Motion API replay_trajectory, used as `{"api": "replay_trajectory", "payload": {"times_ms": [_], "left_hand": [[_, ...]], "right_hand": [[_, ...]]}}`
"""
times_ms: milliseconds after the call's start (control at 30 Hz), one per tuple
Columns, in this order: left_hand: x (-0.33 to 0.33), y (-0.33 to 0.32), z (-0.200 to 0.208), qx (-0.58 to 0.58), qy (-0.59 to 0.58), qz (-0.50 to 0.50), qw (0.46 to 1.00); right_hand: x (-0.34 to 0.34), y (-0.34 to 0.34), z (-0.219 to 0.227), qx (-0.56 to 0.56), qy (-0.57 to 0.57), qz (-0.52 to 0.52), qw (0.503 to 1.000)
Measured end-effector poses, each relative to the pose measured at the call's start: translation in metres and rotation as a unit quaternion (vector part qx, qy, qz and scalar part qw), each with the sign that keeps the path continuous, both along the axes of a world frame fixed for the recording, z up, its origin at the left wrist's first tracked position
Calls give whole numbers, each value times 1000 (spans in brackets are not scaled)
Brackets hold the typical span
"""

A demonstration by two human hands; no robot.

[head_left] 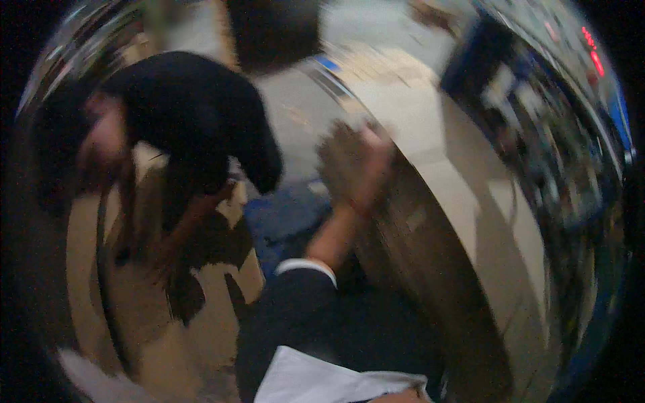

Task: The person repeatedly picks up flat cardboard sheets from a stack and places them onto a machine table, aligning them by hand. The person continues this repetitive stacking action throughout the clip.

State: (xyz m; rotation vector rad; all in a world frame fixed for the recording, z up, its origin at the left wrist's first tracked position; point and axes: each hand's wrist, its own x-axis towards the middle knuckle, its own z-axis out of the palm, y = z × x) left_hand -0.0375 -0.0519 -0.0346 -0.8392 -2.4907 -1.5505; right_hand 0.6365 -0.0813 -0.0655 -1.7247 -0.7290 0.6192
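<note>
My left hand (373,148), at the end of a short dark sleeve with a white trim, reaches up and to the right. It is over or beside the edge of a long dark brown panel (430,248). Motion smears its fingers, so whether it grips anything cannot be told. A dark brown patch, perhaps a shadow, lies just left of the hand. My right hand is not in view.
At left a co-worker in dark clothes (195,107) bends over tan cardboard (161,356), arms hanging down. A blue item (289,208) lies between us. Pale sheets (484,201) stretch along the right, beside a cluttered blue-framed rack or cart (551,127). A dark block (275,33) stands far off.
</note>
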Motion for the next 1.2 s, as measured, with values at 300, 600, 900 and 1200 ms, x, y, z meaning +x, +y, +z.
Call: {"api": "replay_trajectory", "payload": {"times_ms": [300,600,900,1200], "left_hand": [[-79,7,-29,237,-322,-324,858],[40,-22,-19,-32,105,-627,771],[79,3,10,-167,381,-687,596],[115,80,-1,-47,362,-670,646]], "right_hand": [[-25,-167,77,287,-176,-254,907],[-199,-122,24,-2,-596,387,704],[-163,-84,9,7,-590,424,687],[-105,-3,8,-1,-652,351,672]]}}
